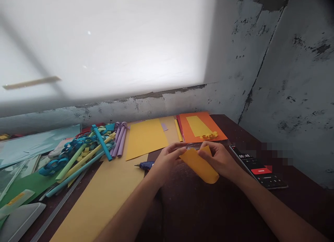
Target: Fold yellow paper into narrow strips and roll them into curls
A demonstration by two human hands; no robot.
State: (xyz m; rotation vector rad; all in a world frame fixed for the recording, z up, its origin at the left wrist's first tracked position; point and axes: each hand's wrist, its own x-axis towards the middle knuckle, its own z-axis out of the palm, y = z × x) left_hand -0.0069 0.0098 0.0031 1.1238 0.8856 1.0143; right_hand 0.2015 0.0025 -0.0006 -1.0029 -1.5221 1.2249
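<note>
A piece of yellow paper (200, 166), curled at its near end, is held between my two hands above the dark table. My left hand (171, 158) pinches its left edge with thumb and fingers. On the other side, my right hand (215, 155) grips the upper right edge, thumb on top and fingers curled behind. Part of the paper's far edge is hidden by my fingers. Close to my left wrist lies a blue pointed tool (144, 165), its tip facing left; the wrist covers its other end.
Yellow sheets (146, 137) and an orange sheet (219, 129) with yellow paper curls (210, 135) lie at the back. A phone (257, 167) rests right. Rolled paper tubes (103, 143), blue paper loops (53, 165) and a long tan sheet (104, 196) are left. A wall stands behind.
</note>
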